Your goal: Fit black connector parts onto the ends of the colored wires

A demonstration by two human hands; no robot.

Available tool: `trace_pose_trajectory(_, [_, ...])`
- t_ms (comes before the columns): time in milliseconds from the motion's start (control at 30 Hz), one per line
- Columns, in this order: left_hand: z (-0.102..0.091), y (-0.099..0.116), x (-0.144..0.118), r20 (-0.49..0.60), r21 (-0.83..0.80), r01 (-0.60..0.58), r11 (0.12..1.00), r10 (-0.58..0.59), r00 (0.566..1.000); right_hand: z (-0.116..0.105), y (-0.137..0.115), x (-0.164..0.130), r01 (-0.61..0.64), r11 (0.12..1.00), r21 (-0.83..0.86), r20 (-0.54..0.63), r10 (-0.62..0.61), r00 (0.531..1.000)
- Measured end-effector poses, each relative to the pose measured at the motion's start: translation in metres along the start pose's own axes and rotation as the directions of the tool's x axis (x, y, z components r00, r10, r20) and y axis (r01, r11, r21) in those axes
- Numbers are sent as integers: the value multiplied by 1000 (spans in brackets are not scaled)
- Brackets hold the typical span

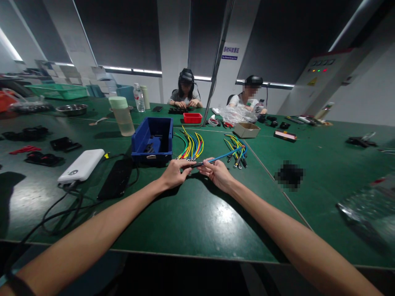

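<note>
My left hand (175, 174) is closed, pinching a slim black sleeve (197, 165) at the near end of a blue cable (222, 156). Beside it, my right hand (218, 176) grips the same cable close to the sleeve. The cable runs off to the right, over a bunch of yellow, green and blue cables with ring terminals (237, 153). Just beyond my left hand lies another bundle of mostly yellow cables (193, 144). A blue bin (152, 156) with small black parts inside stands to its left.
A white power bank (82, 165) and a black phone (115, 179) with cords lie at left. Behind them stands a green-lidded bottle (121, 117). A small cardboard box (247, 130) and red tray (192, 118) sit farther back. Two people sit across the table.
</note>
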State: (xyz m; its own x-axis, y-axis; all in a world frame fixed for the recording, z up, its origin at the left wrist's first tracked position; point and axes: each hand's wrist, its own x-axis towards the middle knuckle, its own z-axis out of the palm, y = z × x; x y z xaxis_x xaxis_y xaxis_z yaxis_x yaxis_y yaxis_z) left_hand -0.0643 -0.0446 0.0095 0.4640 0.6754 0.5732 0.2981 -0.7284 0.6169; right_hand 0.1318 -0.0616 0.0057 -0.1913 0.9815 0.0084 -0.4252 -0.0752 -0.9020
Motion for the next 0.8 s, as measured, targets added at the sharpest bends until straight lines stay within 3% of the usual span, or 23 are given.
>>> trace_pose_trajectory(267, [2, -5, 2, 87, -150, 177, 973, -165, 982, 5, 4, -3, 85, 994, -68, -115, -92, 989])
trace_pose_trajectory(500, [6, -10, 4, 255, -256, 341, 904, -277, 926, 8, 7, -3, 151, 969, -195, -183, -188, 965])
trace_pose_trajectory(800, [2, -6, 5, 260, -254, 365, 896, -300, 918, 7, 9, -1, 192, 954, -232, -152, -230, 961])
